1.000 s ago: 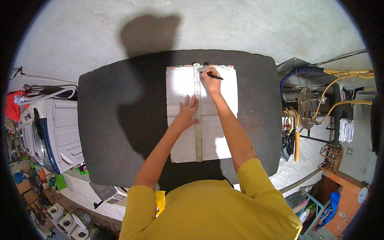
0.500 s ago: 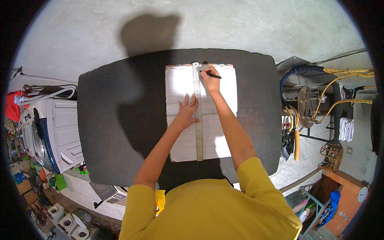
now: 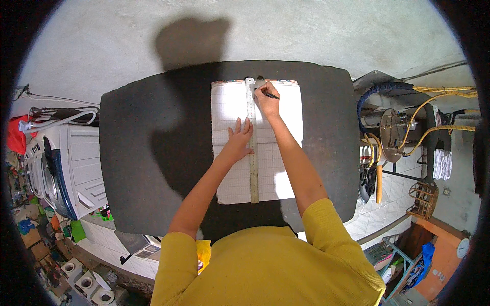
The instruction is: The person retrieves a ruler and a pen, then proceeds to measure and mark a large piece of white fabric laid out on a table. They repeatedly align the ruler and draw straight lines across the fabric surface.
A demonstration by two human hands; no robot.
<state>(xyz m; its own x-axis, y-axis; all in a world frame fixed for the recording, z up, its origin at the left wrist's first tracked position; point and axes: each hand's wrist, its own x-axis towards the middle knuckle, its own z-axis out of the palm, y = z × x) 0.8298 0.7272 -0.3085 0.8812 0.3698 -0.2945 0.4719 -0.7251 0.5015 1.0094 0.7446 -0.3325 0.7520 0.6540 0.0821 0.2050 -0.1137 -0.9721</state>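
Note:
A large sheet or open book of lined paper (image 3: 232, 186) lies on the dark table. Down its middle runs a long, pale, see-through ruler (image 3: 254, 178), roughly upright in the view. My left hand (image 3: 238, 144) rests flat with fingers spread, fingertips and thumb pressing on the ruler's left side and middle. Near the top of the page, my right hand (image 3: 268, 104) grips a black pen (image 3: 272, 95), its tip close to the ruler's right edge. A small dark object (image 3: 260, 79) sits at the page's top edge; its kind is unclear.
The dark-covered table (image 3: 326, 153) meets a grey wall (image 3: 306, 30). A white appliance (image 3: 81, 166) stands at the left. On the right are yellow hoses (image 3: 426, 133) by a round metal part (image 3: 392, 135), and a wooden rack (image 3: 424, 198). My shadow falls across the table's left half.

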